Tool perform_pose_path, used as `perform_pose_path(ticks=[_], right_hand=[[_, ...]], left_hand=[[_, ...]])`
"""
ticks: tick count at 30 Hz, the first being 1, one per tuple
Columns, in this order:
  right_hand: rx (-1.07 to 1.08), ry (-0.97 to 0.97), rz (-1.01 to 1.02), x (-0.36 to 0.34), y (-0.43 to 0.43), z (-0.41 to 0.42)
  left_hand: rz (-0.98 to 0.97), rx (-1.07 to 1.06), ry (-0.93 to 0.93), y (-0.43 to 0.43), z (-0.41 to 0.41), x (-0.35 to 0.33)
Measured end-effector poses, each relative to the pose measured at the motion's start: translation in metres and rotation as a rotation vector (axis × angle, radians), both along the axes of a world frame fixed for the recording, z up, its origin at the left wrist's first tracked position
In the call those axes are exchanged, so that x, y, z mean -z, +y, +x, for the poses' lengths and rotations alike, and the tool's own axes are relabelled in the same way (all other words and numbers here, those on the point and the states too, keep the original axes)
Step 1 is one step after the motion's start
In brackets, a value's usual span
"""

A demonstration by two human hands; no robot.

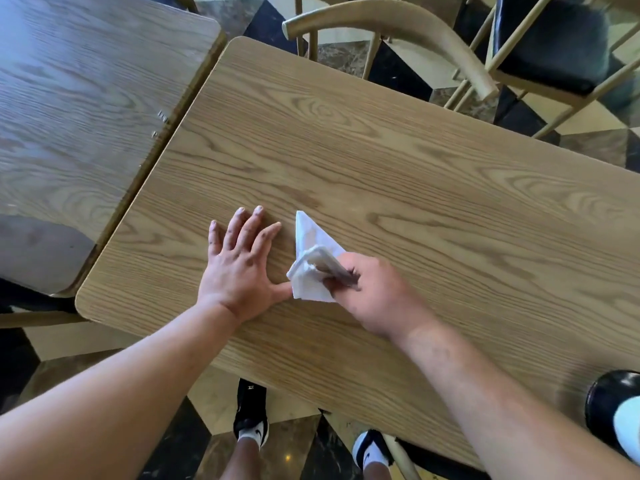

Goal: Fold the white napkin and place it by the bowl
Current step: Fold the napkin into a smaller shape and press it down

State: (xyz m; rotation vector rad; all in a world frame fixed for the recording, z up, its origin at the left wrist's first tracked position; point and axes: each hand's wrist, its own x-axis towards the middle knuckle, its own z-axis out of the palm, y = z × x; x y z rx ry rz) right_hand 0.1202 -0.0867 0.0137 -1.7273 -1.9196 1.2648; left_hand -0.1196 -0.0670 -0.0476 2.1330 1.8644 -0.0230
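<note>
White napkin (313,268) pinched in right hand (375,296); left hand (239,268) flat, fingers spread, on table (415,174).

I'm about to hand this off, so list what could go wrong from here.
1. The right hand pinches the white napkin only at one end; the loose point may unfold when carried.
2. The black bowl sits at the table's near right edge, so a reach across might nudge it off.

Wide open wood across the far and right stretch of the surface (398,150), nothing blocking a reach there. Near the edge, the left hand (239,271) lies flat just beside the napkin (311,265), and a dark bowl (609,403) crowds the right corner.
</note>
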Motion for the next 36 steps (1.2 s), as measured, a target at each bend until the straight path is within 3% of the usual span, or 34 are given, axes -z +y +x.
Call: perform_pose_path(ticks=[7,16,24,27,29,32,36], right_hand=[[-0.014,0.020,-0.257,0.001,0.062,-0.013],[-0.091,-0.288,-0.233,0.008,0.090,-0.030],[-0.033,-0.417,-0.122,0.015,0.081,-0.040],[0.056,-0.584,0.274,0.016,0.064,-0.049],[0.092,-0.447,0.486,0.021,0.042,-0.056],[-0.061,-0.320,0.490,0.037,0.001,-0.071],[-0.168,-0.464,0.409,0.062,-0.027,-0.063]], left_hand=[[0.028,0.008,-0.010,0.003,-0.001,0.004],[0.108,-0.016,-0.090,0.004,-0.004,0.006],[0.079,-0.020,-0.048,0.006,-0.001,0.003],[0.070,-0.029,-0.042,0.006,0.000,0.004],[0.063,-0.030,-0.047,0.006,-0.001,0.005],[0.034,-0.023,-0.060,0.005,-0.004,0.008],[0.024,-0.028,-0.045,0.005,-0.003,0.005]])
